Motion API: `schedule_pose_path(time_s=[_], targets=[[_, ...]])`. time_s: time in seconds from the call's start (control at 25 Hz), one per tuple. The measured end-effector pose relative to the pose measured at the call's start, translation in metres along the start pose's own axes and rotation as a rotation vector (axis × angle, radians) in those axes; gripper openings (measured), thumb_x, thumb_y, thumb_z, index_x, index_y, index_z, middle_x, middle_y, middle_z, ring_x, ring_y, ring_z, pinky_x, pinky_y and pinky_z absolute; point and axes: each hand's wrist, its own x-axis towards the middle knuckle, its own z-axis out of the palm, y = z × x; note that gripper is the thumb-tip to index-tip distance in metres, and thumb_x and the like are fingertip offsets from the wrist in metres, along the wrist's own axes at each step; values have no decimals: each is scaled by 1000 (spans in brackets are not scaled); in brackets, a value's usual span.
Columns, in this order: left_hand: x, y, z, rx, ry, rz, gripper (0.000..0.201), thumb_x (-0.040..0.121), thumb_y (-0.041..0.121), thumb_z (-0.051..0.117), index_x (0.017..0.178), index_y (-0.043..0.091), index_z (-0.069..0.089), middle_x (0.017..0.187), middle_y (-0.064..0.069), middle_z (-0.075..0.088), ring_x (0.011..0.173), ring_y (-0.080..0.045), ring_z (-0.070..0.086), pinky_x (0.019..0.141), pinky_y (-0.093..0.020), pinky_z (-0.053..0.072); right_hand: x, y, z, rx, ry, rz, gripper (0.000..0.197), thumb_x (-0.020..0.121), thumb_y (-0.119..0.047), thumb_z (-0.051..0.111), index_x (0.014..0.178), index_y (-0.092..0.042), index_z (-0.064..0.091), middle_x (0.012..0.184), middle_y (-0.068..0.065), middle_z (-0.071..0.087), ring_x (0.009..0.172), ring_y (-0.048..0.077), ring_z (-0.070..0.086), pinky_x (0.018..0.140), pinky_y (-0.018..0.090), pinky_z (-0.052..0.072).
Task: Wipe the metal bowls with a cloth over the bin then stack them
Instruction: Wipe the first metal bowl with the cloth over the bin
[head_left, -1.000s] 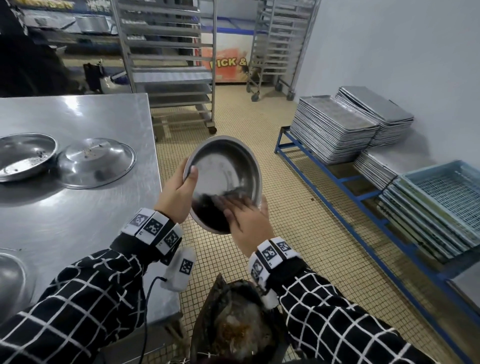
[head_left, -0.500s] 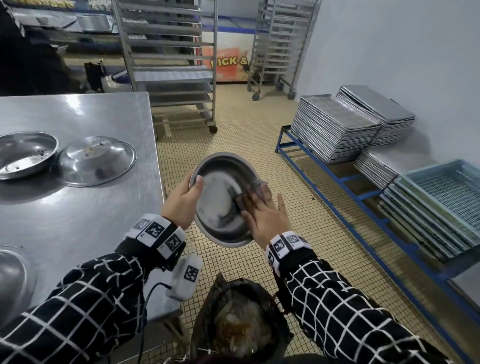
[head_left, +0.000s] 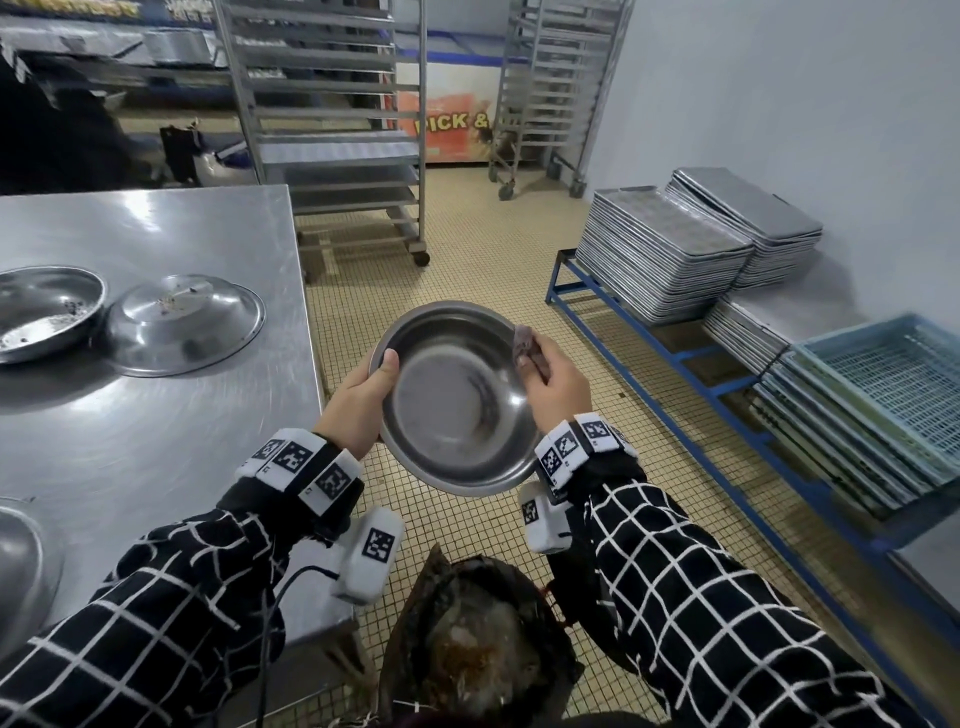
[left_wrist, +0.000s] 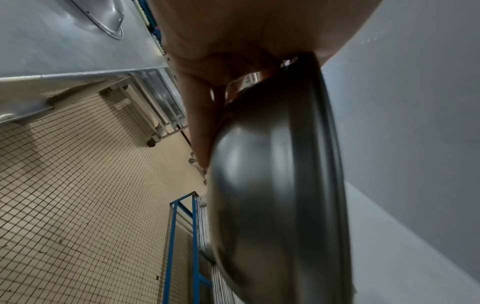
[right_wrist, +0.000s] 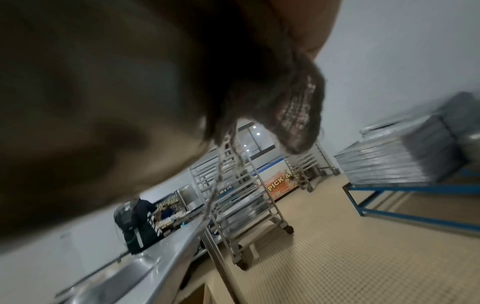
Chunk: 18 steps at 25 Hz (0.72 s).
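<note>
Both hands are working: my left hand (head_left: 358, 402) is gripping the bowl (head_left: 457, 400) rim, my right hand (head_left: 556, 384) is pinching the cloth (head_left: 527, 347) there; wiping seems nearly done, stacking next.

Even, cool indoor light. Soft glare streaks the brushed steel table (head_left: 156, 312), which throws a shadow on the floor beneath. Straight lines bow beyond the table toward frame edges. Both wrist views are dim, smeared by motion blur.

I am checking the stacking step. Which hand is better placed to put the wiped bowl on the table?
Probably left. The left hand already grips the bowl by its rim and is next to the table; the right hand holds the cloth.
</note>
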Motion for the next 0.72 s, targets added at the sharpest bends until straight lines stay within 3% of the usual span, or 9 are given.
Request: schedule_pose_path(time_s=[0.16,0.32,0.44,0.52,0.56,0.64,0.72], targets=[[7,0,2,-61,120,59,26,99,37,41,99,44,66,109,1,69,104,-21,63,99,-45,47,-17,-7,7,243,137,152,18,95,-27,53,108,-18,61,95,-12,65,86,-1,58,81,25,47],[1,-7,11,-95,192,118,26,100,34,42,119,39,57,113,2,67,104,-18,64,90,-41,52,-29,-16,9,296,238,224,19,95,-25,52,110,-18,60,98,-10,65,87,2,59,80,25,49],[1,-2,-1,-116,6,-1,29,92,36,54,121,37,52,110,-4,65,93,-26,66,78,-43,56,-18,-21,-20,188,100,105,14,95,-26,53,105,-20,61,94,-14,64,86,-4,58,73,17,44],[3,7,-13,-146,-134,-137,40,85,40,56,121,21,55,98,-8,66,81,-27,65,72,-38,57,-10,-29,-38,78,-90,13,16,94,-29,53,106,-22,62,94,-14,66,88,-2,60,71,14,41],[1,13,-15,-139,-166,-173,35,88,40,55,112,15,60,89,-8,67,76,-26,64,70,-35,56,-8,-32,-42,34,-136,-28,19,95,-30,53,108,-20,63,95,-12,67,90,2,61,72,16,42],[-1,17,-16,-124,-119,-180,29,94,36,49,95,12,66,74,-5,68,70,-24,62,73,-35,52,-9,-37,-42,20,-130,-57,22,95,-30,52,110,-18,62,96,-9,67,91,6,62,73,18,44],[2,15,-16,-108,-48,-114,31,96,36,47,91,14,68,74,-4,70,73,-25,63,82,-41,50,-15,-38,-38,85,-67,-1,18,96,-28,51,109,-20,60,96,-12,65,89,1,59,70,13,41]])
